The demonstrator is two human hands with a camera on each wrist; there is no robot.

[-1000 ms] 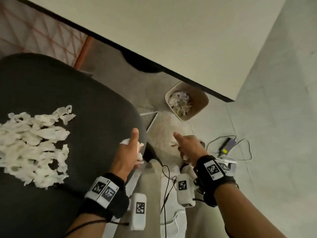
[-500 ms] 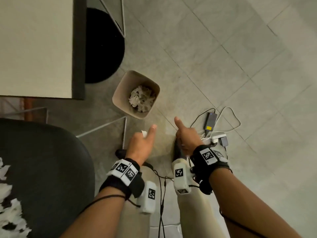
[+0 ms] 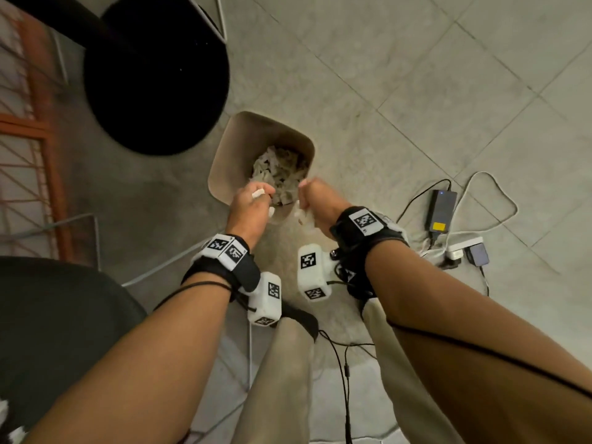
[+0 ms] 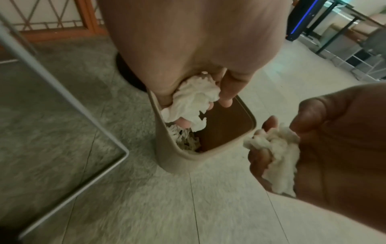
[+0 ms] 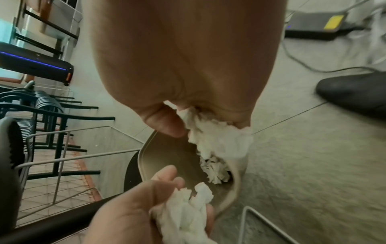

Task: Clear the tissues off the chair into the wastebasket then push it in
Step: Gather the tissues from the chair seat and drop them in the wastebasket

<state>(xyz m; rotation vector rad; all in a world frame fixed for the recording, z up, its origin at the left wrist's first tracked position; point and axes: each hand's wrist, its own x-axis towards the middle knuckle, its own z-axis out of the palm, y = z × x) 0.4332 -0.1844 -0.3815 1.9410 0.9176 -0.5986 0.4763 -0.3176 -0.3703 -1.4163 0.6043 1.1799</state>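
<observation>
A beige wastebasket (image 3: 230, 149) stands on the floor with torn white tissues (image 3: 278, 174) heaped inside. My left hand (image 3: 253, 200) hangs over its near rim and grips a wad of tissue (image 4: 192, 102). My right hand (image 3: 315, 197) is just to the right of the rim, fingers curled round another wad of tissue (image 5: 219, 140), which also shows in the left wrist view as a wad (image 4: 279, 158). The dark chair seat (image 3: 57, 322) is at lower left, with a few tissue scraps (image 3: 4, 408) at the frame edge.
A round black table base (image 3: 157, 75) lies just behind the wastebasket. White wire chair legs (image 3: 96, 238) run left of my arms. A power brick (image 3: 442, 209), power strip (image 3: 461, 248) and cables lie on the tiles to the right. My dark shoe (image 5: 353, 92) is near the basket.
Both hands moved forward from beside the chair to the wastebasket's near rim, each carrying a wad of tissue. My view swung from the chair seat to the floor.
</observation>
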